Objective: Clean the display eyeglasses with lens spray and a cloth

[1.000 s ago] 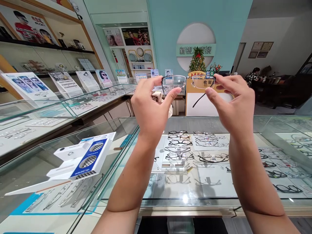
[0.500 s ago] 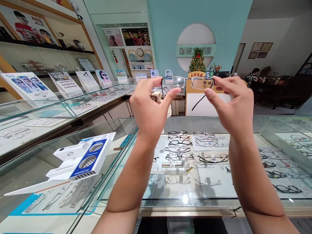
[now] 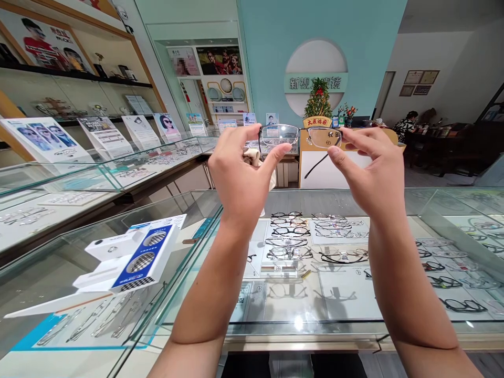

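A pair of thin-rimmed eyeglasses [image 3: 280, 127] is held up at arm's length, level, with one dark temple hanging down below the right lens. My left hand [image 3: 242, 170] pinches the left end of the frame between thumb and fingers. A pale cloth [image 3: 252, 156] is tucked in the same hand, partly hidden behind the fingers and palm. My right hand [image 3: 376, 170] grips the right end of the frame, thumb below the lens and fingers at the hinge.
Beneath my arms is a glass display case [image 3: 299, 310] with several rows of eyeglass frames [image 3: 289, 241]. At left stands a blue and white box display [image 3: 144, 257]. Beyond are a cashier counter [image 3: 323, 170], a plant [image 3: 318, 100] and a seated person [image 3: 407, 122].
My right hand and the right end of the eyeglasses have shifted slightly left and down. The hanging temple has swung a little left. My left hand is nearly still.
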{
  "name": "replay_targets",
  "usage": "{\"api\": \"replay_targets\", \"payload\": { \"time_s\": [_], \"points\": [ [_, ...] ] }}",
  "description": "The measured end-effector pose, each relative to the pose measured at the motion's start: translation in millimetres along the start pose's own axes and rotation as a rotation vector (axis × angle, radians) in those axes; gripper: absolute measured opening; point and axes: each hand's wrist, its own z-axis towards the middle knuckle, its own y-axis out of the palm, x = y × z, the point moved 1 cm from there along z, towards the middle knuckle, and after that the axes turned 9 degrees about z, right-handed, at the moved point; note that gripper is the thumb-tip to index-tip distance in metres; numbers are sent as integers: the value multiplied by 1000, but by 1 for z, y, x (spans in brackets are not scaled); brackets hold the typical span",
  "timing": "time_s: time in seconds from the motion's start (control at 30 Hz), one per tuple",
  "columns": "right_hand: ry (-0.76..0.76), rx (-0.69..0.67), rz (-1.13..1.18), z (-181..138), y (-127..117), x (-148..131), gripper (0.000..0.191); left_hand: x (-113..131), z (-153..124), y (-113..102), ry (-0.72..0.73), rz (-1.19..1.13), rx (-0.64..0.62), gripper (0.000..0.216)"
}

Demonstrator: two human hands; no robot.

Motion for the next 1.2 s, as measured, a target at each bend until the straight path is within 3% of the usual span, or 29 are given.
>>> {"api": "replay_targets", "payload": {
  "time_s": [0.6,0.87,1.2],
  "points": [
    [13,7,12,0,0,-4,40,1,1,-1,87,90,55,47],
    [32,7,16,0,0,-4,42,-2,1,0,10,-6,-17,48],
    [28,22,4,0,0,-5,42,-2,2,2,34,17,32,49]
  ]
}}
